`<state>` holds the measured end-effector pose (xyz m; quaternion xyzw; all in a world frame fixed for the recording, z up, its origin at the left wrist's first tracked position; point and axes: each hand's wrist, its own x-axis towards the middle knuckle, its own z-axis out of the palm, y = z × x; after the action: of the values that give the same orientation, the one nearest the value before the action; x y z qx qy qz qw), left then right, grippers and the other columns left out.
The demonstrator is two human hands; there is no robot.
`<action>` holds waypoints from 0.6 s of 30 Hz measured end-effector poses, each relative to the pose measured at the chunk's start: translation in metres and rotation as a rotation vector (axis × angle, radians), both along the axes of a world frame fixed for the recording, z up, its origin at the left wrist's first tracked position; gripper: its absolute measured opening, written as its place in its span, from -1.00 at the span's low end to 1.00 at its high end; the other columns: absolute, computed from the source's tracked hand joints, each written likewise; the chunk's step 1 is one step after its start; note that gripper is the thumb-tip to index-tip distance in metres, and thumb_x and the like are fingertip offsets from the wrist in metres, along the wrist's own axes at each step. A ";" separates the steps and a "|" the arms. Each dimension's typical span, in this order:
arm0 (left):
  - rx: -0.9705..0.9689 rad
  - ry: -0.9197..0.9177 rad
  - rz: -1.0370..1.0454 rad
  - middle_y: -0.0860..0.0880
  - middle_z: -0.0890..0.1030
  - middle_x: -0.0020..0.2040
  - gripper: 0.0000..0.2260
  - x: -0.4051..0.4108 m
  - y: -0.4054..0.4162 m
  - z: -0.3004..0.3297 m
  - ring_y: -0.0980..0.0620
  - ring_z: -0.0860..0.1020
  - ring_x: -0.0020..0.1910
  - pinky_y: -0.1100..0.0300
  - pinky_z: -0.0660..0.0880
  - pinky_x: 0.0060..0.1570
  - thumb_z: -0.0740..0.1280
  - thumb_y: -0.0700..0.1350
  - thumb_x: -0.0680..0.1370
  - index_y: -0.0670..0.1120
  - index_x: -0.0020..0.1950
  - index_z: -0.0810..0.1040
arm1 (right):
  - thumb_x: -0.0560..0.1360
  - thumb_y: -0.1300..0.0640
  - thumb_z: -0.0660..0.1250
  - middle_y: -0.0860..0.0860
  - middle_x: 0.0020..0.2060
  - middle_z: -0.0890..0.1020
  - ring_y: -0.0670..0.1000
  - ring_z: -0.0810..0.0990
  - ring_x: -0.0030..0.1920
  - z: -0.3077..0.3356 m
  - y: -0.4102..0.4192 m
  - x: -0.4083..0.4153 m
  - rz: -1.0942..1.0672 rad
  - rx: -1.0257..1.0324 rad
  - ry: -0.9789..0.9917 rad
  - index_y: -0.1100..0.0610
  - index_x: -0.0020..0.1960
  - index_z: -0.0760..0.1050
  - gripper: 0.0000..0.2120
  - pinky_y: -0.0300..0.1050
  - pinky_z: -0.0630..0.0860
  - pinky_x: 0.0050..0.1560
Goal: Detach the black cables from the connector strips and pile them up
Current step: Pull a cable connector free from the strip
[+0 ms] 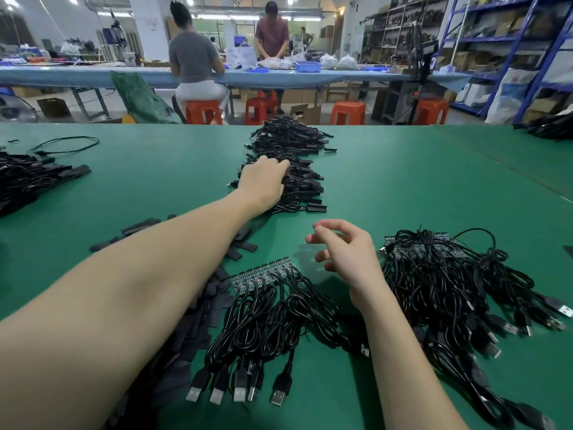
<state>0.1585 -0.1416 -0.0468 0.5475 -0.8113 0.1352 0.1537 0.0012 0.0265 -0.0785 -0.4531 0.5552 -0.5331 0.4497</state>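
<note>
A pile of detached black cables (297, 156) lies in the middle of the green table (403, 187). My left hand (263, 181) reaches out and rests on the near part of this pile, fingers spread over the cables. A connector strip (263, 274) with several coiled black cables (269, 327) still attached lies close to me, USB plugs pointing toward me. My right hand (344, 252) hovers over the table to the right of that strip, fingers loosely curled, holding nothing. A heap of further strips with cables (449, 280) sits on the right.
Flat black sleeves (198, 321) lie scattered under my left forearm. Another black bundle (28, 178) sits at the far left, and one loose cable (68, 144) beyond it. Two people work at a long blue bench (341, 77) behind; orange stools and shelves stand beyond the table.
</note>
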 end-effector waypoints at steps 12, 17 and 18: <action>0.067 0.574 -0.024 0.03 0.64 -0.02 -0.88 0.005 0.045 -0.013 -0.01 0.55 -0.05 0.06 0.54 0.02 0.37 -0.05 0.54 -0.02 0.05 0.60 | 0.50 -0.07 0.37 -0.11 -0.26 0.73 -0.10 0.64 -0.24 -0.002 -0.006 -0.003 0.085 0.065 0.619 -0.04 -0.14 0.61 -0.87 -0.17 0.52 -0.17; 0.303 0.727 0.012 0.18 0.63 -0.20 -0.91 0.006 0.105 -0.031 0.23 0.55 -0.17 0.27 0.43 -0.09 0.40 0.03 0.54 0.06 -0.14 0.63 | 0.38 -0.22 0.51 -0.08 -0.15 0.69 -0.07 0.62 -0.12 0.010 -0.003 0.000 0.230 0.236 0.835 -0.07 -0.12 0.63 -0.75 -0.18 0.52 -0.08; 0.352 0.688 0.007 0.17 0.63 -0.18 -0.90 0.008 0.113 -0.033 0.23 0.56 -0.16 0.28 0.43 -0.10 0.39 0.04 0.55 0.07 -0.14 0.63 | 0.38 -0.17 0.54 -0.06 -0.15 0.68 -0.08 0.61 -0.15 0.010 -0.001 0.002 0.264 0.232 0.807 -0.06 -0.11 0.64 -0.78 -0.19 0.49 -0.13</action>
<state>0.1669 -0.0285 -0.0798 0.5819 -0.7212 -0.1971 0.3202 0.0036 0.0251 -0.0681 -0.6388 0.6798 -0.1855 0.3088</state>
